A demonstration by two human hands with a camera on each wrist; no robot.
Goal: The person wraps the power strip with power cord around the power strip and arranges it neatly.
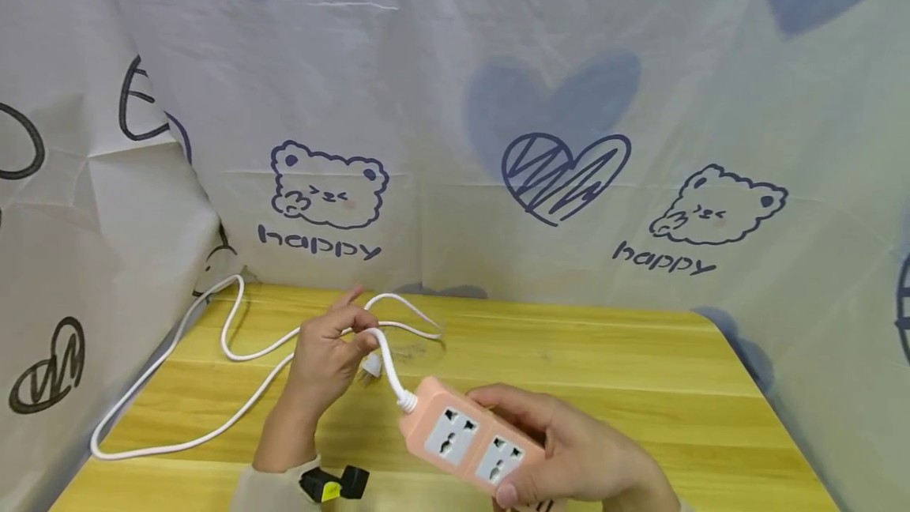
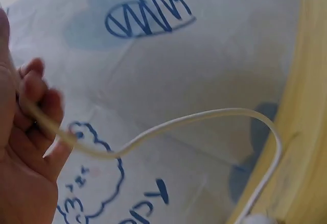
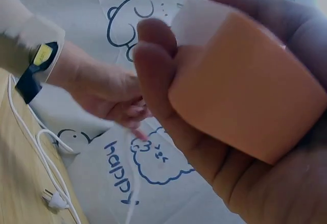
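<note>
My right hand [image 1: 583,449] grips a pink power strip [image 1: 465,437] with white socket faces, held tilted above the table. In the right wrist view the strip's pink end [image 3: 250,86] lies in the palm with fingers wrapped round it. My left hand [image 1: 330,350] pinches the white cord [image 1: 387,358] a short way from where it enters the strip. From that hand the cord [image 2: 204,116] runs in a curve down to the table in the left wrist view. A white plug [image 1: 371,367] with metal pins lies on the table beside the left hand.
Long loops of the cord [image 1: 152,449] spread over the left of the wooden table [image 1: 640,370], one hanging past its left edge. Patterned cloth [image 1: 441,101] with bears and hearts hangs behind and at both sides. A black-and-yellow wrist device [image 1: 332,486] sits on the left sleeve.
</note>
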